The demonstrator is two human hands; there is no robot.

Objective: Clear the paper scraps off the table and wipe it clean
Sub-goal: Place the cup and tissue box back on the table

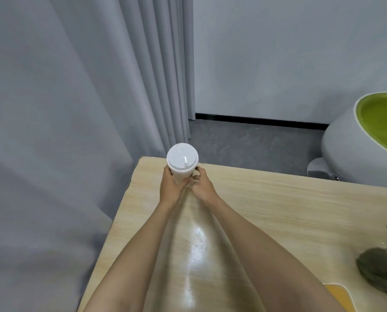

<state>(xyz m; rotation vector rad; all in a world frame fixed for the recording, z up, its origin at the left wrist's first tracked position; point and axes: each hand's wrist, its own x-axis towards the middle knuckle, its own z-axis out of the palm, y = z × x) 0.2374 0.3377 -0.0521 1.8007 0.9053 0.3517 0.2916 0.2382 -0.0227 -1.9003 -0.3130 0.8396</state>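
Observation:
A white paper cup [181,168] with a white plastic lid stands upright near the far left corner of the light wooden table [266,199]. My left hand [171,186] grips the cup's left side with curled fingers. My right hand [202,186] is at the cup's right side near its base, thumb and fingers curled against it. I see no paper scraps and no cloth.
A dark pot with white flowers [381,270] stands at the table's right edge, with a yellow object [338,293] in front of it. A white and green egg-shaped chair [365,140] stands on the floor beyond the table. Grey curtains [75,109] hang to the left.

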